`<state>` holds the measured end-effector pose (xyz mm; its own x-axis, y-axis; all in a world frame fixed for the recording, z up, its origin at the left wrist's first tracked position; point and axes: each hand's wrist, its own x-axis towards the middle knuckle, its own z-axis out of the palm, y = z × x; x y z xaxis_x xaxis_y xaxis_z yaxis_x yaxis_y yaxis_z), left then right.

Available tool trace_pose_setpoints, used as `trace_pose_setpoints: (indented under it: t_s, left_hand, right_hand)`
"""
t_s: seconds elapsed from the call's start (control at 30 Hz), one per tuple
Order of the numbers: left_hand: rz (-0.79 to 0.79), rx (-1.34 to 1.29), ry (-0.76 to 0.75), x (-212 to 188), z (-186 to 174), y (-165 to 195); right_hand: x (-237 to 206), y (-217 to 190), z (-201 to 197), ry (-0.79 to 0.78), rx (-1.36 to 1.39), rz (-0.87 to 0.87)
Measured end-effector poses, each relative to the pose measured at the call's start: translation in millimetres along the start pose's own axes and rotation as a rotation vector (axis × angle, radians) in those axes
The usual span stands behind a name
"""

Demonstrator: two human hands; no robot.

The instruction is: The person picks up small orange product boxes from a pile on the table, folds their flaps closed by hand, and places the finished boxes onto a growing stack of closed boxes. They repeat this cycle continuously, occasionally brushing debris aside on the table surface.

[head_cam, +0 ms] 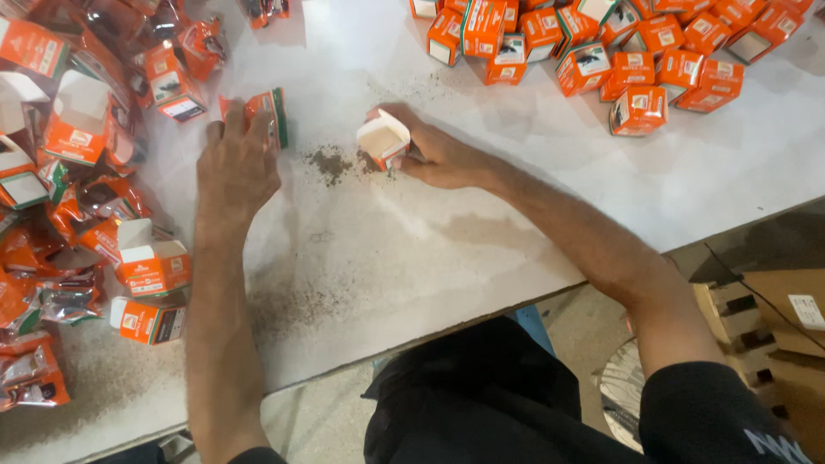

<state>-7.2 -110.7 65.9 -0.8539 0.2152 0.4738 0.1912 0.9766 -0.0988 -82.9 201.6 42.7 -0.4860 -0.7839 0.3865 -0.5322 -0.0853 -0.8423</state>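
Observation:
My right hand (pixel 438 155) grips a small orange carton (pixel 383 140) lying on its side, its open mouth turned toward me, on the white table (pixel 412 249). My left hand (pixel 234 167) rests flat with its fingers on an orange foil pouch (pixel 262 110) near the table's middle. Between the two hands lies a small spill of dark brown powder (pixel 329 162).
A heap of orange foil pouches and open cartons (pixel 77 172) covers the left side. Several closed orange cartons (pixel 601 51) are grouped at the far right. Brown cardboard boxes (pixel 765 318) stand off the table's right edge, beside my dark trousers.

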Motion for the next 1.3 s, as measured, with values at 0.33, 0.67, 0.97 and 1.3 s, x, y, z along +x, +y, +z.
trace_pose_setpoints:
  t_s: [0.33, 0.67, 0.97, 1.3]
  left_hand:
    - [-0.056, -0.434, 0.063, 6.4, -0.5, 58.6]
    - [0.205, -0.676, 0.623, -7.0, -6.2, 104.0]
    - [0.224, -0.461, 0.336, -3.3, 9.1, 109.8]
    - [-0.057, -0.49, 0.297, 1.3, 9.0, 128.7]
  right_hand:
    - [6.8, -12.1, 36.8, 0.296, -0.592, -0.039]
    - [-7.8, -3.8, 4.4, 0.193, -0.072, 0.159]
    - [-9.0, -5.5, 14.6, 0.179, -0.049, 0.113]
    - [-9.8, -5.3, 18.1, 0.212, -0.15, 0.11]
